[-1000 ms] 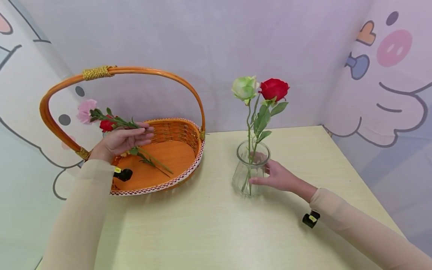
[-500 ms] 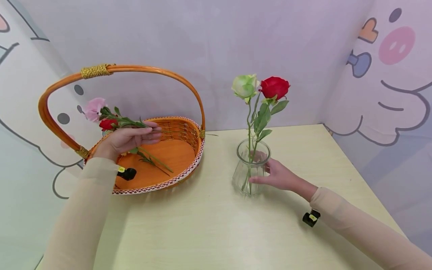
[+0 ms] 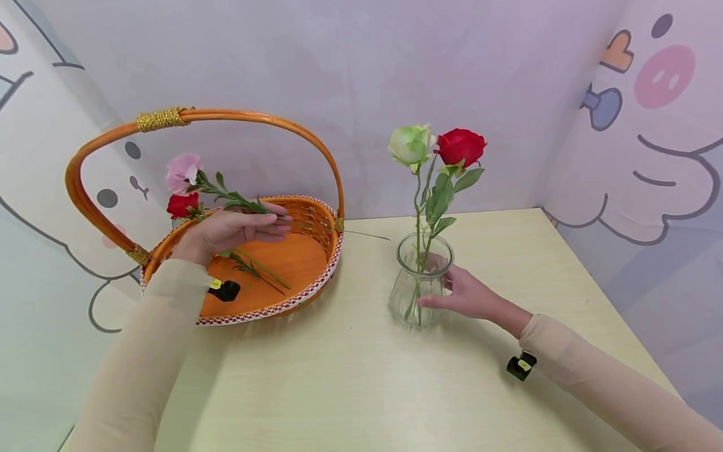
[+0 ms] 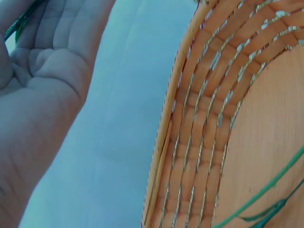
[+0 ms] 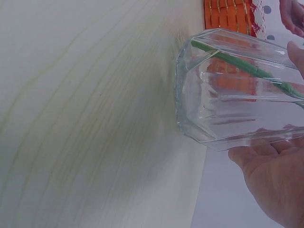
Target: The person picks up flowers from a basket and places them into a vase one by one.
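My left hand (image 3: 237, 231) pinches the leafy stem of a pink carnation (image 3: 183, 172) between thumb and fingers, above the orange wicker basket (image 3: 316, 290). The flower points left, and its thin stem end reaches out past the basket's right side. Part of that stem is hidden by the fingers. Around the glass vase (image 3: 402, 296) my right hand (image 3: 471, 295) curls, thumb in front and fingers behind. The vase stands upright on the table, holding a pale green-white rose (image 3: 410, 144) and a red rose (image 3: 461, 147).
A red flower (image 3: 182, 205) lies at the basket's left, its head near the rim. Green stems (image 3: 258, 269) cross the basket floor. The tall basket handle (image 3: 271, 122) arches over the left hand. A light wood table (image 3: 350, 376) meets printed cloth walls behind.
My left hand has moved right over the basket, carrying the pink carnation, whose stem end now reaches nearer the vase. The right hand and vase stay in place.
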A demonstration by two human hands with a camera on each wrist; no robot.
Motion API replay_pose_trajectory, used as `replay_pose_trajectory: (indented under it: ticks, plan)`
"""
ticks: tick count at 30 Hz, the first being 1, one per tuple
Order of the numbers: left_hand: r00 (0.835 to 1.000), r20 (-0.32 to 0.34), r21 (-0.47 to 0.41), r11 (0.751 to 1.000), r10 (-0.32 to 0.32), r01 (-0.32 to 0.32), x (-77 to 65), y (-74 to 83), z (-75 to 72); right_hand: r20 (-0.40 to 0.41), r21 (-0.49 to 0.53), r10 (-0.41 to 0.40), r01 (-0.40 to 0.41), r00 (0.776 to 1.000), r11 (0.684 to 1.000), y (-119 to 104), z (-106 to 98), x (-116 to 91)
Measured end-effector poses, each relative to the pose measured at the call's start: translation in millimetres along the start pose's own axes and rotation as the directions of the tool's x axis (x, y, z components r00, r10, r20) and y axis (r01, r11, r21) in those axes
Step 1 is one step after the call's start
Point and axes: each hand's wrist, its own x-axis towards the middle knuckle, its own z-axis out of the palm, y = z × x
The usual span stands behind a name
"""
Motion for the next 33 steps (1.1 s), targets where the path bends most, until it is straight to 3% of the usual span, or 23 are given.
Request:
replay_pose_trajectory:
  ticks: [8, 15, 25, 33]
  plan:
    - [0.999, -0.045, 0.059, 0.998, 0.012, -0.010, 15.5, 5.7, 19.1, -0.004, -0.007, -0.012, 0.012, 1.000, 1.000, 0.8, -0.4, 0.1]
    - [0.999, -0.034, 0.118, 0.993, 0.008, -0.004, 26.3, 7.9, 36.6, 0.000, -0.006, -0.003, 0.003, 1.000, 1.000, 0.0, -0.3, -0.1]
    - [0.993, -0.092, 0.230, 0.969, -0.074, 0.093, 39.4, 9.6, 58.2, 0.000, -0.011, -0.015, 0.015, 1.000, 1.000, 1.2, -0.6, -0.5]
    - [0.993, -0.087, 0.273, 0.956, -0.085, 0.106, 54.1, 11.0, 75.2, -0.001, -0.009, -0.010, 0.010, 1.000, 1.000, 0.6, 0.0, -0.3]
